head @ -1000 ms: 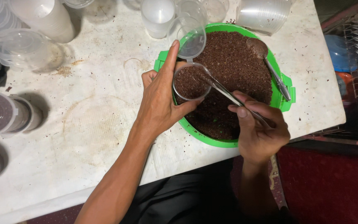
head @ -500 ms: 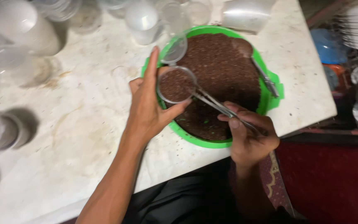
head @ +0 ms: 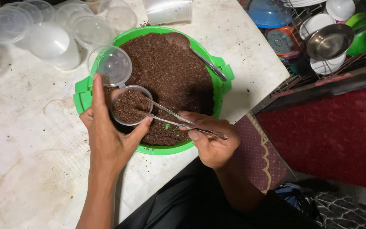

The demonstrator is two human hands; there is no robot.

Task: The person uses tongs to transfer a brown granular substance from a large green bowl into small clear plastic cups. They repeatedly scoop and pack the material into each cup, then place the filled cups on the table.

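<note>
While the left hand (head: 106, 140) cups a small tub (head: 131, 106) of brown grains, the right hand (head: 210, 138) pinches tweezers (head: 178, 121) into it.
Tub hangs over a green basin (head: 217, 72) holding more grains and a spoon (head: 195, 53); its lid (head: 111, 65) stands open.

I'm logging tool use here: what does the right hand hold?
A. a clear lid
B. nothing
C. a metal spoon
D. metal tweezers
D: the right hand pinches metal tweezers whose tips reach into the small clear cup held by the left hand.
</note>
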